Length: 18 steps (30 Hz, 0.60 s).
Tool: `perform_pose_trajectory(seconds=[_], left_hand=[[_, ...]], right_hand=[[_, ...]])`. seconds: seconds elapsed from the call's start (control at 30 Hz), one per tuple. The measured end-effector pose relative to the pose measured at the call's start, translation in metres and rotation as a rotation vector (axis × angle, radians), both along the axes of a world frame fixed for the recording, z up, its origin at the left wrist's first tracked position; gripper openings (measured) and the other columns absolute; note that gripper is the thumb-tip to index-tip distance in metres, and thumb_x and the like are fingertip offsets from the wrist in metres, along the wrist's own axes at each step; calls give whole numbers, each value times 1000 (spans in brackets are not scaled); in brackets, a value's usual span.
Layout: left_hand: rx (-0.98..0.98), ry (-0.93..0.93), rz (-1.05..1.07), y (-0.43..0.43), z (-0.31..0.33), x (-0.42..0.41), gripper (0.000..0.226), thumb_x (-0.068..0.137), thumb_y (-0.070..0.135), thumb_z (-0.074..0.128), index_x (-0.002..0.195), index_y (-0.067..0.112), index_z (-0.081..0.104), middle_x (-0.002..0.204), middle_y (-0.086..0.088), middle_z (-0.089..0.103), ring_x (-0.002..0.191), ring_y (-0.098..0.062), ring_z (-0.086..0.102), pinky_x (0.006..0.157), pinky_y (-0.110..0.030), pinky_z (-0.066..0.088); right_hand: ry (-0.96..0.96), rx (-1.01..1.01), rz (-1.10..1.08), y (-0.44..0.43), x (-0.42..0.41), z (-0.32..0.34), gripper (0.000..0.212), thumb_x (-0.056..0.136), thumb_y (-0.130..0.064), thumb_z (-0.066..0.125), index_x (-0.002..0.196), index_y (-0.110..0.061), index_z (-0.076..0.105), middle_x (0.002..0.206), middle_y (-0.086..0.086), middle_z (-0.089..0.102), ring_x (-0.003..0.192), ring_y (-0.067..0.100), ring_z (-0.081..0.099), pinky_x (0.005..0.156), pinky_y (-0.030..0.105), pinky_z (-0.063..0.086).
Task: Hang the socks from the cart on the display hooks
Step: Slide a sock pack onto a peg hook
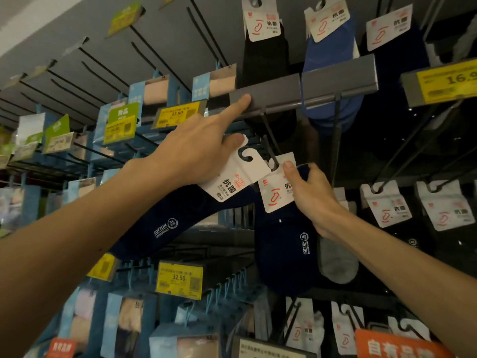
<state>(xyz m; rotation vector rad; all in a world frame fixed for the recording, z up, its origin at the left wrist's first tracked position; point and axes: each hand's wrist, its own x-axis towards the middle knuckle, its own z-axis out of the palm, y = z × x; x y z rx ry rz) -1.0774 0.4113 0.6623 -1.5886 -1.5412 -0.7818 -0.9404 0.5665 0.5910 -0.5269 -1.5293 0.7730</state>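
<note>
Display hook (pixel 271 148), navy stock.
Our left hand (pixel 198 148) grips the left sock pack (pixel 232 177), forefinger on the grey rail (pixel 304 91); our right hand (pixel 309 195) pinches the right sock pack (pixel 275 195).

Grey display wall (pixel 154 21), black hooks (pixel 335 140), carded socks (pixel 265 55) hanging, yellow price tags (pixel 179 279)

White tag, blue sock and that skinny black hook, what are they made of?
White hanger card: looks like thin cardboard, matte, printed, with a cut-out hook hole. Dark blue sock under it: soft knitted fabric, probably cotton, since its print reads COTTON. Thin black display hook: likely metal wire, dark coated, straight and stiff.
</note>
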Motion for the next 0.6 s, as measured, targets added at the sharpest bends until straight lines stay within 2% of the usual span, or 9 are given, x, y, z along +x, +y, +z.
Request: perform_pose_trajectory(seconds=[0.13,0.2,0.27,0.37,0.43,0.5,0.6], left_hand=[[10,-15,-5,1,-3,2,64,103,46,42,156,45,7,79,7,55,69,-10,56,63,-34,47],[13,-32,-20,1,-4,3,64,103,46,43,156,45,7,79,3,59,68,-11,58,62,-33,49],[1,-63,-41,3,-6,3,65,102,47,43,156,47,6,81,1,59,73,-14,58,63,-35,47],[-4,-144,-97,6,-9,6,66,102,46,44,155,49,4,85,3,58,90,-23,57,76,-39,45],[28,-177,-135,9,-11,11,66,103,44,46,156,47,7,84,-1,61,89,-23,59,79,-41,46],[67,-201,-181,13,-16,16,65,103,41,47,157,44,10,75,-2,62,77,-18,60,71,-37,46],[93,-244,-224,17,-22,18,63,104,40,45,156,45,11,59,2,56,58,-10,55,49,-23,35]], right_hand=[[-51,-23,-23,2,4,-7,41,99,-50,50,126,-19,49,112,2,66,99,16,65,86,38,56],[-59,78,-251,-2,9,-10,39,98,-51,51,122,-21,43,117,-3,55,107,14,56,90,36,51],[4,249,-421,-21,15,-16,38,96,-52,50,120,-25,40,113,-7,45,107,12,48,87,30,43],[27,316,-201,-65,17,-29,40,84,-68,43,108,-37,36,100,-8,51,91,6,53,73,24,41],[-14,267,24,-89,14,-33,45,72,-73,47,105,-44,36,95,-10,59,86,1,59,69,22,48],[-7,242,211,-97,9,-33,45,74,-64,62,107,-47,36,93,-10,66,82,-1,65,71,25,57],[27,270,244,-91,8,-24,42,86,-31,74,105,-47,40,101,-14,63,85,-5,65,66,19,57]])
